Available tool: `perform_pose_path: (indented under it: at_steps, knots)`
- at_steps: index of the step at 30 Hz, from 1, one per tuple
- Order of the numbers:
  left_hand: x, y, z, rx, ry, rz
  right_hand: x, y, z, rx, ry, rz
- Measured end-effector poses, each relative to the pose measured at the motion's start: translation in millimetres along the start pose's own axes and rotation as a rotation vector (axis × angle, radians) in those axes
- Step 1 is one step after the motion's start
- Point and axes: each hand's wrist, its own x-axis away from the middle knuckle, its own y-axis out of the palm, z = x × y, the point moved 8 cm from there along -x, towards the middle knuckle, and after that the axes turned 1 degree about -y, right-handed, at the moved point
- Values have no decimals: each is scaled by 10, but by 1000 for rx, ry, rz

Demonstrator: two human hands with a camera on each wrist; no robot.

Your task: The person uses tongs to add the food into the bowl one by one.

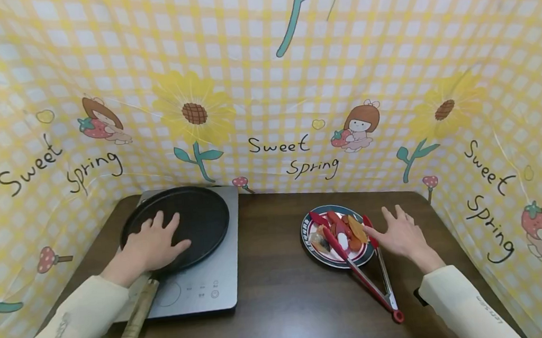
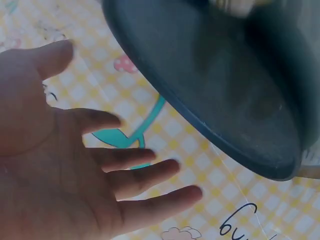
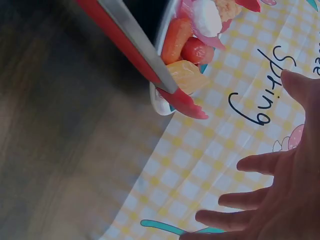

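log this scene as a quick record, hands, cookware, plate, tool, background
cookware: round black pan with wooden handle, on flat grey induction cooktop
plate: round white plate with dark blue patterned rim, holding red and orange food pieces
tool: red and silver tongs, arms apart, tips at the plate
left hand: fingers spread above the pan, holding nothing
right hand: fingers spread beside the plate, holding nothing
surface: dark brown table
background: yellow and white checked cloth
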Motion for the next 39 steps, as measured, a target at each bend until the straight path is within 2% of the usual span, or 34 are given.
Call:
perform_pose_path:
  at_steps: [4,9,11,17,20,23,27,32,39]
  knots:
    - [227,68,21,-30,27,-9,14,14,-18,-3,-20,12]
    - [452,186,17,6,24,-92,41,45,-6,7,-31,12]
    - [519,222,11,20,24,-103,51,68,13,8,-28,7]
    - [715,283,-52,70,5,-4,67,136,79,5,-21,-7]
    - [799,347,-110,116,-25,-8,85,152,99,4,-18,-12]
    - [873,401,-145,148,-46,16,117,163,120,-1,-8,-20]
    - [932,501,-180,192,-85,5,180,184,166,-2,6,-28]
    - [972,677,-256,283,-181,-64,278,192,193,-10,8,-27]
    - [1056,880,-301,354,-280,-44,374,167,189,-23,0,-20]
